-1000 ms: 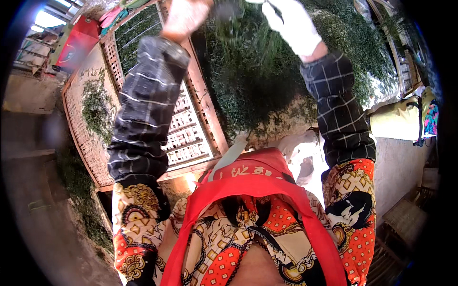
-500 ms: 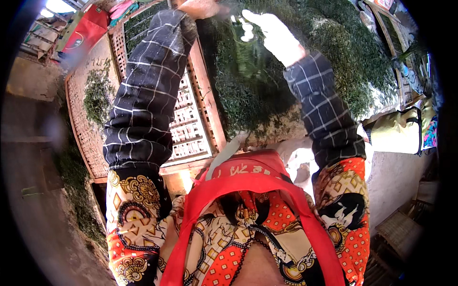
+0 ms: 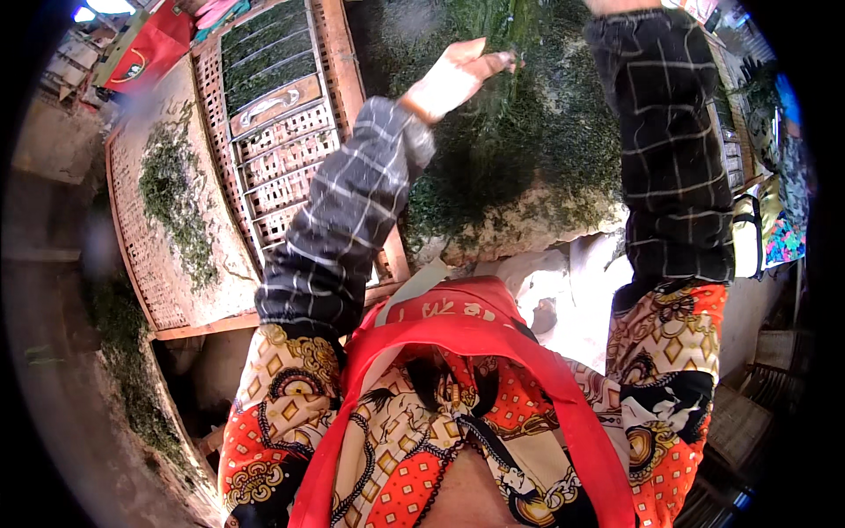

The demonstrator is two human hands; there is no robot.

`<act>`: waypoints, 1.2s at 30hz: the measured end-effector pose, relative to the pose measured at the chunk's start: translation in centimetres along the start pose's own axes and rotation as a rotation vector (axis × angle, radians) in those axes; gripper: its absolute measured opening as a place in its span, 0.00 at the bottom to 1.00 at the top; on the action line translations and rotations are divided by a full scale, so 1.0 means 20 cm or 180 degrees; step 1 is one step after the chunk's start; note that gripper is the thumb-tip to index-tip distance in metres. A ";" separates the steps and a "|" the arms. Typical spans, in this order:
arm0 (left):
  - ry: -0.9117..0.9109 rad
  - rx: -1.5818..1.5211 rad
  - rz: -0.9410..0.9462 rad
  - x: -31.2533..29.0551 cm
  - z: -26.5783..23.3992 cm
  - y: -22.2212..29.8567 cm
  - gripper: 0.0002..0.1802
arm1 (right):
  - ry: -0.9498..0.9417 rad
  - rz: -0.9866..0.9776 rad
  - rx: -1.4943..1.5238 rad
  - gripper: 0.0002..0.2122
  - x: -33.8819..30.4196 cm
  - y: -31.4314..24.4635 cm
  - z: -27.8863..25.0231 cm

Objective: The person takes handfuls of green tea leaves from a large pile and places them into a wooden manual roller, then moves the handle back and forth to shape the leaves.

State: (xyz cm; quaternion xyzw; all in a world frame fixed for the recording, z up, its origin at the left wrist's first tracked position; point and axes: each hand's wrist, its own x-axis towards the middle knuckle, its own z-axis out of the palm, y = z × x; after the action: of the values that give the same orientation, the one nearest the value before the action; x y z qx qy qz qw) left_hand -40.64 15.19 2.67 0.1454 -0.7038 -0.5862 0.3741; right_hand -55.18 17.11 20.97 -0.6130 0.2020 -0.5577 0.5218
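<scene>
My left hand [image 3: 456, 79] is over a wide spread of fine dark-green leaves [image 3: 493, 167]. Its fingers stretch to the right and its thumb stands apart; strands near the fingertips are blurred, and I see nothing held. At the top edge, only the wrist end of my right hand [image 3: 623, 6] shows above the dark checked sleeve [image 3: 660, 132]; its fingers are out of the picture. The leaves lie on a pale, rough-edged surface [image 3: 528, 220], thinning toward the near side.
On the left stand a slatted wooden rack [image 3: 290, 141] with leaves at its far end, and a woven tray [image 3: 211, 255] bearing a strip of leaves [image 3: 172, 180]. A red bag [image 3: 154, 53] sits at the far left. A yellowish bag [image 3: 748, 236] is at the right.
My left hand has come down and right from the top edge over the leaves. My right hand has moved up and right, mostly out of view. The rack on the left is more exposed.
</scene>
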 end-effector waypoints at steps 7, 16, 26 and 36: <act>0.1014 0.0062 0.0523 -0.30 0.03 0.11 0.11 | -0.0645 -0.0319 -0.0555 0.11 0.19 -0.14 -0.03; 0.0774 0.3754 -0.0880 -0.92 0.00 -0.58 0.23 | 0.0224 -0.0785 -0.1193 0.12 0.22 -0.34 0.00; 0.1038 0.3236 0.0278 -0.54 -0.22 0.14 0.11 | 0.0659 -0.0054 -0.1315 0.12 -0.34 -0.31 -0.09; 0.0017 0.0372 0.0835 0.05 0.14 0.48 0.10 | 0.0590 0.0145 -0.1085 0.12 -0.44 -0.25 0.03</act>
State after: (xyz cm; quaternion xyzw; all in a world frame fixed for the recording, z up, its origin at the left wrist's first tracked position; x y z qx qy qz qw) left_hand -41.10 19.14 11.97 0.0753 -0.7486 -0.4899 0.4403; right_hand -59.00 26.47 21.27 -0.6338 0.3545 -0.5576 0.4021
